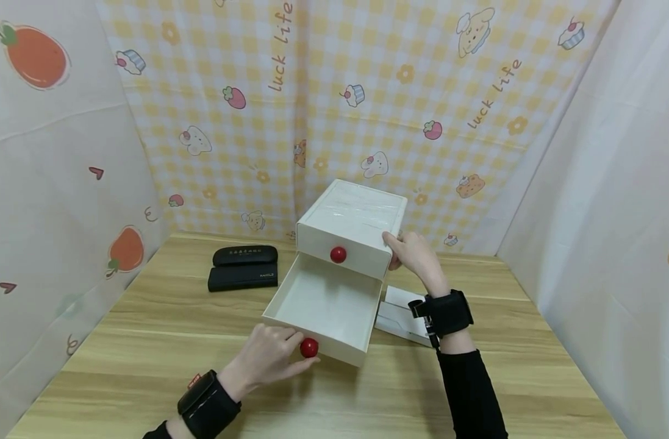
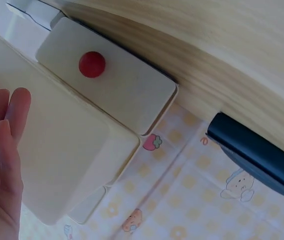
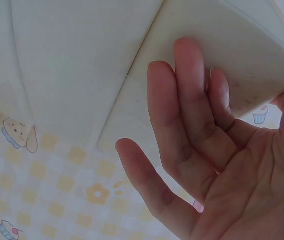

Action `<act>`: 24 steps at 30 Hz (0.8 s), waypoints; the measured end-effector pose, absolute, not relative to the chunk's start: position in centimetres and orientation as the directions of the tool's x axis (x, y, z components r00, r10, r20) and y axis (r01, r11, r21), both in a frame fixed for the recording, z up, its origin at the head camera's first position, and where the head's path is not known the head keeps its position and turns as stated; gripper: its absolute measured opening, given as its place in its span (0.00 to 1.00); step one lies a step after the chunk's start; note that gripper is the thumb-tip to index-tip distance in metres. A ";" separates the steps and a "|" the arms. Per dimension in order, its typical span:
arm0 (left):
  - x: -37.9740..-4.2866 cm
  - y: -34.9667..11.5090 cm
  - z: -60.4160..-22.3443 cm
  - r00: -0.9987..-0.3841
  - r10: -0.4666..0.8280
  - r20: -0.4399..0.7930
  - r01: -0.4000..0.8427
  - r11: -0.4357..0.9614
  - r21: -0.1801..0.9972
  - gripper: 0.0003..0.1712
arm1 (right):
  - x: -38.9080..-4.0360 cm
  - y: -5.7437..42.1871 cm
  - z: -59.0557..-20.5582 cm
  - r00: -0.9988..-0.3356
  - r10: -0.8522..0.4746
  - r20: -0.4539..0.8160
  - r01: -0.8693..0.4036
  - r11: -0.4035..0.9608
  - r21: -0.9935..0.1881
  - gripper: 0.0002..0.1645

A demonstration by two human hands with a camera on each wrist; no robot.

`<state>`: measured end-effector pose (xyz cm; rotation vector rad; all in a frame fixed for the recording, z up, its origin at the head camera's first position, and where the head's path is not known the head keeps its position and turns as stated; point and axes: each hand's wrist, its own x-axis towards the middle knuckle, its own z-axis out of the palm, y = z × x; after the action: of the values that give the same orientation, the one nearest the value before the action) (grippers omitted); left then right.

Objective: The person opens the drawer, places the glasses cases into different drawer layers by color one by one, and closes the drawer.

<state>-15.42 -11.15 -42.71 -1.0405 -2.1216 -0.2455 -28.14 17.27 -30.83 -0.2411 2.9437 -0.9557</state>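
- Yellow-checked cloth (image 1: 323, 67) is hung across the back, at 12 o'clock (clock centred on the drawer box, head view).
- Wood-grain table (image 1: 158, 317): everything's set on this.
- White drawer box (image 1: 353, 210): placed mid-table, its front turned roughly toward 6 to 7 o'clock. It looks light, so bracing is probably what counts most while the drawer is worked.
- Lower drawer (image 1: 331, 299): well open toward 6 to 7, bare floor seen inside. Best slid straight and level, slowly; if it's twisted or sagging, a jam seems likely.
- Right hand (image 1: 415, 253): between 3 and 4. The box's near corner is gripped, thumb on top, fingers bent loosely at the side. A flatter palm against that side might give a steadier brace.
- Left hand (image 1: 265, 356): at 7. The lower red knob (image 1: 309, 347) is pinched between thumb and forefinger, with other fingers fairly straight by the drawer front. Force should be kept in line with the knob, not sideways.
- Rounded black case (image 1: 245, 255) and flatter black case (image 1: 243, 279): laid together between 8 and 9, well apart from the drawer.
- White flat piece (image 1: 401, 320): at 5, just beside the drawer, so swinging that way is best avoided.
- Upper red knob (image 1: 338, 254): untouched, on the closed drawer above.
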 end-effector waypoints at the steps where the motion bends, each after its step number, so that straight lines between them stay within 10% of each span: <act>1: -15.5 -11.2 -42.7 -0.386 0.606 0.695 0.745 0.650 -0.153 0.25 | -28.1 17.3 -30.8 -0.987 -0.158 0.012 -0.135 0.797 -0.588 0.34; 14: -16.5 -12.3 -42.0 -0.159 0.553 0.818 0.754 0.602 -0.261 0.28 | -28.2 17.5 -31.1 -0.988 -0.156 0.008 -0.132 0.800 -0.585 0.34; 24: -18.3 -14.9 -40.3 -0.171 0.391 0.904 0.676 0.715 -0.181 0.29 | -28.1 17.5 -31.1 -0.987 -0.161 0.015 -0.137 0.785 -0.604 0.34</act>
<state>-18.28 -14.93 -40.26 -0.8418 -1.7929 -0.3148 -28.08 17.46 -31.10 -0.2451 2.9326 -0.9885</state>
